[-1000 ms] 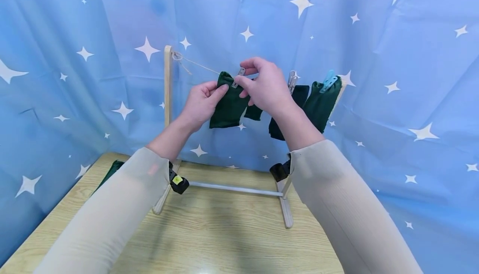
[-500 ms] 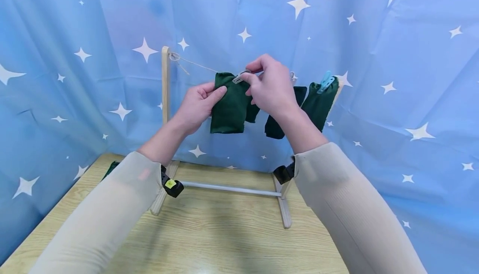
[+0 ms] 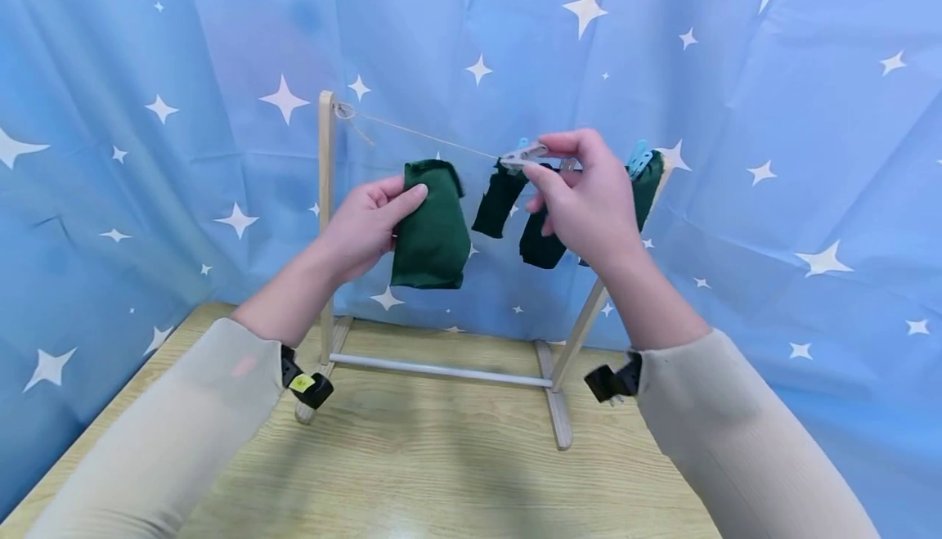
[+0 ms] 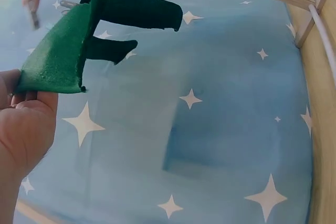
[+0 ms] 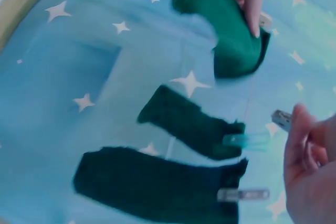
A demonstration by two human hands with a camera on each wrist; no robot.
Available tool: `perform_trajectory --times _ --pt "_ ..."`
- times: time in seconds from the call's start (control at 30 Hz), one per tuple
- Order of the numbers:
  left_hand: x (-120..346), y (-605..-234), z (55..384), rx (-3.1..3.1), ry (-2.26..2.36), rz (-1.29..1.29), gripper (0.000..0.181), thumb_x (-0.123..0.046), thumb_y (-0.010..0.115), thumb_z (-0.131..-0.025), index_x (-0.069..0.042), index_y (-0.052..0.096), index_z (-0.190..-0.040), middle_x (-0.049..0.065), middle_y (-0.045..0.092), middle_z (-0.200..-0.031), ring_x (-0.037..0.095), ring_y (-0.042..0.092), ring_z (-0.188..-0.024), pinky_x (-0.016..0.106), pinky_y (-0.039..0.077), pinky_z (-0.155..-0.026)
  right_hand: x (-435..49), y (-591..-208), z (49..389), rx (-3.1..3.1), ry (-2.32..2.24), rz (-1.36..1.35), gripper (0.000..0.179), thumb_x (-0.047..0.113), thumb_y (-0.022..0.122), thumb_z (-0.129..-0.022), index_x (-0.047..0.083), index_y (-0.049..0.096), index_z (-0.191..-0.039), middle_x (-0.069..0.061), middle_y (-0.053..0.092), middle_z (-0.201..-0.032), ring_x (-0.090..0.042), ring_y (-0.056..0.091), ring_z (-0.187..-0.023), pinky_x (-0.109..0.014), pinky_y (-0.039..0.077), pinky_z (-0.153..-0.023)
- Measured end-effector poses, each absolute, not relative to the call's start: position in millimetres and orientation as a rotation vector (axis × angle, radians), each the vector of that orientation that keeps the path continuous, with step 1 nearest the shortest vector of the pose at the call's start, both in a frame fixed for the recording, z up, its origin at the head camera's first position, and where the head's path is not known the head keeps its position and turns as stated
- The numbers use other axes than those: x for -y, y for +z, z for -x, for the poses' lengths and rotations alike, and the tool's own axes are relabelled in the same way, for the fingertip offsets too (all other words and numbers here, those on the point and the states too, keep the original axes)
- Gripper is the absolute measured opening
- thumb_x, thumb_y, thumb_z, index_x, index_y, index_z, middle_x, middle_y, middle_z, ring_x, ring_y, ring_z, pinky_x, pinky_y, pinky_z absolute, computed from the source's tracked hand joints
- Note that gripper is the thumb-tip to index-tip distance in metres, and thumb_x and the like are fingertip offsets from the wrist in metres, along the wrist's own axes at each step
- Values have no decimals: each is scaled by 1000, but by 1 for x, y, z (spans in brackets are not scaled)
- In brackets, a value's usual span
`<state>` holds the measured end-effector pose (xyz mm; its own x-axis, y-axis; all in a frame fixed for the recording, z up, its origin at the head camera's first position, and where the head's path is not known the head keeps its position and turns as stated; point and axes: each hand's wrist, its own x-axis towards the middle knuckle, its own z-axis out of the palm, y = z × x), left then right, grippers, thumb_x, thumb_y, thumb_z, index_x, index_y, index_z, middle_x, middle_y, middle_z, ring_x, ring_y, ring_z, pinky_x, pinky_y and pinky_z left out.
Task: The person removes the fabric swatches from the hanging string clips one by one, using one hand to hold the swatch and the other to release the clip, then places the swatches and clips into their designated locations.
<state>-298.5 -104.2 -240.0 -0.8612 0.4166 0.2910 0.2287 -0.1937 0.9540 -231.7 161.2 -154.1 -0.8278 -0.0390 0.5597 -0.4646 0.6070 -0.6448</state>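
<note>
My left hand (image 3: 364, 224) pinches a green cloth piece (image 3: 434, 236) by its left edge, thumb in front. The cloth hangs below the string (image 3: 419, 130), apart from it. In my right hand (image 3: 592, 199) is a grey clothespin (image 3: 521, 156), held between thumb and fingers; the right wrist view also shows this clothespin (image 5: 281, 119) away from any cloth. Behind the right hand, a small dark green cloth (image 3: 500, 205) hangs from the string by a light blue clothespin (image 5: 247, 140). A larger dark cloth (image 5: 157, 182) hangs beside it from another grey clothespin (image 5: 244, 194).
The string is tied to a wooden post (image 3: 327, 220) at left; a second post (image 3: 581, 330) stands at right. A white rod (image 3: 441, 370) joins their feet on the wooden table (image 3: 412, 457). A further green cloth (image 3: 646, 187) hangs at the right end under a blue clothespin (image 3: 639, 159).
The clothespin has come off the string and moved right in my right hand. My left hand has drawn the green cloth off the string, down and leftward.
</note>
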Motion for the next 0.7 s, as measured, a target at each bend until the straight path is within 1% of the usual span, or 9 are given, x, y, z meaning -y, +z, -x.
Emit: perform_trajectory --times 0.17,0.27,0.33,0.4,0.47,0.57,0.63,0.7 --pt "118 -245 288 -1932 2144 -714 46 -33 51 -118 -9 56 -158 4 72 -132 19 74 -115 32 65 -96 -191 -176 220 2320 1186 -405 39 23 71 -109 8 61 -144 -7 69 -144 -14 73 -69 -27 58 -55" --pt "127 -247 283 -1933 2130 -707 47 -34 52 -118 -8 55 -157 2 73 -129 18 74 -113 31 64 -95 -207 -190 213 2335 1188 -417 40 23 72 -109 9 61 -145 -8 68 -146 -12 72 -69 -26 58 -56" --pt "134 -249 278 -1934 2124 -707 47 -34 51 -118 -7 55 -156 1 74 -125 17 74 -111 31 64 -94 -216 -200 209 2351 1182 -427 40 24 72 -109 9 61 -145 -8 69 -144 -10 72 -69 -26 57 -55" --pt "141 -252 273 -1924 2121 -699 47 -34 51 -118 -6 55 -155 0 74 -124 16 74 -110 31 64 -94 -224 -212 205 2366 1190 -427 40 24 72 -109 11 62 -145 -8 73 -135 -9 73 -69 -27 57 -55" --pt "149 -256 267 -1920 2116 -690 47 -35 51 -118 -4 55 -154 0 73 -123 16 74 -110 31 64 -94 -232 -223 202 2381 1200 -421 39 23 72 -109 12 63 -145 -4 72 -129 -10 73 -70 -28 58 -55" --pt "160 -263 259 -1908 2119 -668 49 -36 53 -118 -3 54 -154 1 73 -125 16 75 -112 32 65 -95 -246 -241 198 2403 1220 -388 40 23 73 -108 11 63 -145 5 75 -104 -12 71 -67 -29 57 -55" --pt "167 -268 255 -1907 2119 -653 49 -36 54 -117 -3 55 -153 1 72 -127 17 75 -112 32 65 -95 -256 -252 196 2420 1231 -358 41 23 73 -108 10 62 -146 12 73 -94 -14 68 -65 -29 56 -55" --pt "173 -275 252 -1890 2129 -629 48 -37 54 -117 -4 57 -152 2 72 -129 17 76 -113 32 65 -96 -267 -264 193 2434 1253 -312 43 23 73 -109 10 61 -147 14 74 -84 -15 66 -64 -29 56 -55"
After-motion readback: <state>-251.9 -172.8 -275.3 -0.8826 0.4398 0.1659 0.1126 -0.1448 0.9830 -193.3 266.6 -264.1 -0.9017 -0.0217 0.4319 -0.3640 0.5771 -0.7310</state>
